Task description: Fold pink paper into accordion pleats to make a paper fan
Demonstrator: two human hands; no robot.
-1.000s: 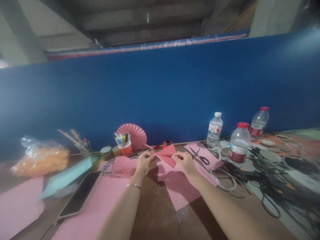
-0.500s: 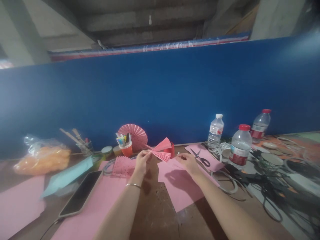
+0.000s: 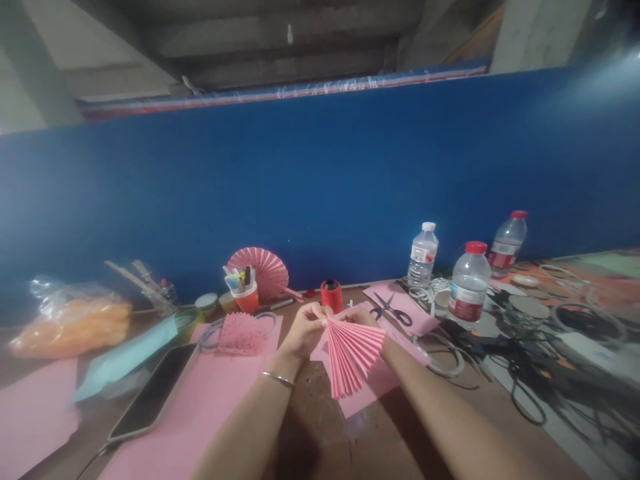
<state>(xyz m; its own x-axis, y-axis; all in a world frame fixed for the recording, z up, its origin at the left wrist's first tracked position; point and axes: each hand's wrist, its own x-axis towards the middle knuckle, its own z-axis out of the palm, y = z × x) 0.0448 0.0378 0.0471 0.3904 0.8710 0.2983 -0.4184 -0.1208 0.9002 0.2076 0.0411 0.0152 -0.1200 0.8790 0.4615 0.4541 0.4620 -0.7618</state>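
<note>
My left hand (image 3: 309,328) is closed in a pinch on the gathered end of a pink pleated paper fan (image 3: 353,353). The pleats spread down and to the right, showing two sections with a gap between them. Close beside it, my right hand (image 3: 361,316) has its fingers curled behind the top of the fan; whatever they hold is hidden. A red spool of thread (image 3: 331,297) stands just beyond both hands. Beneath the fan lie pink paper sheets (image 3: 353,403).
Scissors (image 3: 393,309) rest on pink paper at the right, near several water bottles (image 3: 470,283) and tangled cables (image 3: 525,390). Leftward are a phone (image 3: 155,393), a pen cup (image 3: 245,293), a finished round fan (image 3: 265,270) and a bag of orange stuff (image 3: 75,320).
The fan has swung from pointing right to hanging down toward me. Both hands have drawn together at its gathered end, and the red spool shows more fully. The view has shifted slightly.
</note>
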